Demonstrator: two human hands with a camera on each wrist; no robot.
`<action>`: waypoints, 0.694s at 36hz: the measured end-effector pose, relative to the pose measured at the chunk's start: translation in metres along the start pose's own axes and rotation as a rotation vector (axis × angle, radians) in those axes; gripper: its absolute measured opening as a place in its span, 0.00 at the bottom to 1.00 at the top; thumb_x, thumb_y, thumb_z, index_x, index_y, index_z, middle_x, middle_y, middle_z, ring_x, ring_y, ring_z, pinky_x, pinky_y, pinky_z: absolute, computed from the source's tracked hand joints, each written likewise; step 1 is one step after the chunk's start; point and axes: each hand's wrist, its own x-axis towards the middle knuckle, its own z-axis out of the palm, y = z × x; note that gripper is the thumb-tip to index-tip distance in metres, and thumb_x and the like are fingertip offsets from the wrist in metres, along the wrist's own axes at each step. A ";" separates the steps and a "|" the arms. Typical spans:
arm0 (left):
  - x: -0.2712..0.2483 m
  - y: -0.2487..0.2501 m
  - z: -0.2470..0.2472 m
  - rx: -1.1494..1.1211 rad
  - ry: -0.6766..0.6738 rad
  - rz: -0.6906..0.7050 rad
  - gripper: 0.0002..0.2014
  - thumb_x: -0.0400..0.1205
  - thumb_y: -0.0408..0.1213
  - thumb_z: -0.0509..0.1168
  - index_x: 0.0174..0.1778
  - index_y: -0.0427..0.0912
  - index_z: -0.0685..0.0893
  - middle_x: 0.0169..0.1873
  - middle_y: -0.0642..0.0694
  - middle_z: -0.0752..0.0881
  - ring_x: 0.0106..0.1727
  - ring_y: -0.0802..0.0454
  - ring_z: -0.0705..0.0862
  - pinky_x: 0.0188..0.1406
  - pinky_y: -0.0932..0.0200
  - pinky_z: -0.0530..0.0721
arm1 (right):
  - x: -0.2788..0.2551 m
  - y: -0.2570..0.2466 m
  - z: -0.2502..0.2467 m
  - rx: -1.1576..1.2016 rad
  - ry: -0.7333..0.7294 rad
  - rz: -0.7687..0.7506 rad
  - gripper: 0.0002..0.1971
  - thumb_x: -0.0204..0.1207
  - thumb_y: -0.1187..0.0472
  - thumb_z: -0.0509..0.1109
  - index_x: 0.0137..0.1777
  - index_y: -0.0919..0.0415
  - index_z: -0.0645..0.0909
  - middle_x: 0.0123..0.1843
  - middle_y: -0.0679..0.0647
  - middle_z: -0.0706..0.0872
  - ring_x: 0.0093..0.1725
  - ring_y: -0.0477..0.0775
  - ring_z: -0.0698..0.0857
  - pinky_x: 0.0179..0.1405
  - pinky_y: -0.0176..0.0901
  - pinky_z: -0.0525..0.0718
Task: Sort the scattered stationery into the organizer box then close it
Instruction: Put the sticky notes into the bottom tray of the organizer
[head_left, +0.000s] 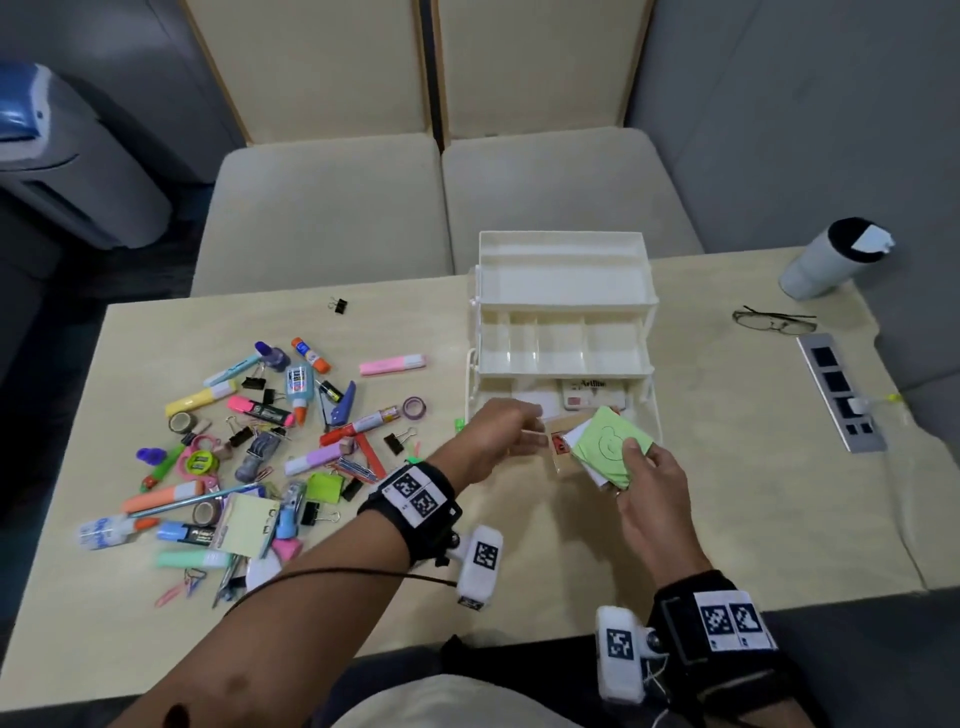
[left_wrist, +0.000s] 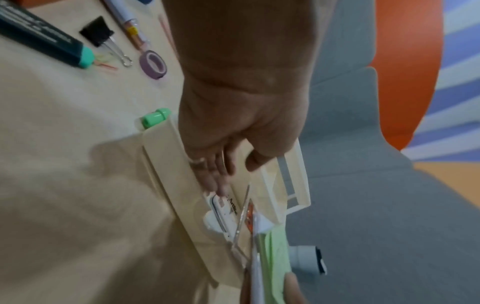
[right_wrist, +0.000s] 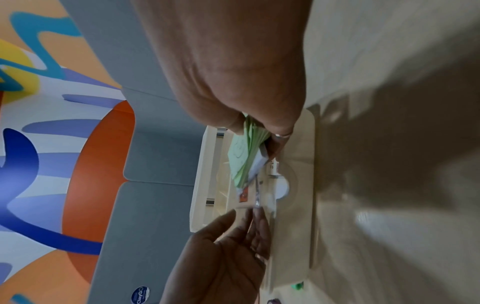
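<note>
The cream organizer box stands open at the table's middle, its tiers stepped back. My right hand grips a stack of green sticky notes with a white pad under it, held tilted over the bottom compartment. My left hand reaches into that compartment from the left, fingers straight, touching a clear packet with a red label. From the left wrist, the left hand's fingers lie inside the box wall, near the green notes. An Artline pack lies inside. Scattered stationery covers the table's left.
A pink highlighter, purple tape roll and a binder clip lie between pile and box. On the right stand a grey tumbler, glasses and a socket panel. Cushioned seats sit beyond the far edge.
</note>
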 end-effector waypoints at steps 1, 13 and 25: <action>0.004 0.002 0.001 0.076 0.099 0.043 0.06 0.84 0.30 0.63 0.43 0.41 0.82 0.37 0.43 0.83 0.37 0.45 0.85 0.39 0.53 0.83 | 0.003 0.001 -0.003 -0.003 0.004 -0.005 0.11 0.91 0.63 0.66 0.69 0.65 0.81 0.60 0.63 0.92 0.55 0.61 0.92 0.47 0.53 0.88; 0.075 -0.013 0.021 0.941 0.455 -0.064 0.32 0.70 0.66 0.61 0.47 0.39 0.93 0.59 0.34 0.84 0.52 0.36 0.87 0.55 0.43 0.89 | 0.028 0.009 -0.015 -0.101 -0.011 -0.015 0.12 0.90 0.61 0.69 0.71 0.62 0.81 0.60 0.59 0.93 0.56 0.57 0.94 0.43 0.47 0.89; 0.081 -0.016 0.030 1.085 0.532 -0.059 0.45 0.74 0.60 0.72 0.77 0.29 0.70 0.68 0.32 0.75 0.64 0.31 0.83 0.59 0.43 0.85 | 0.040 0.014 -0.028 -0.247 -0.056 -0.057 0.09 0.88 0.57 0.72 0.64 0.57 0.86 0.55 0.53 0.95 0.54 0.55 0.95 0.61 0.62 0.92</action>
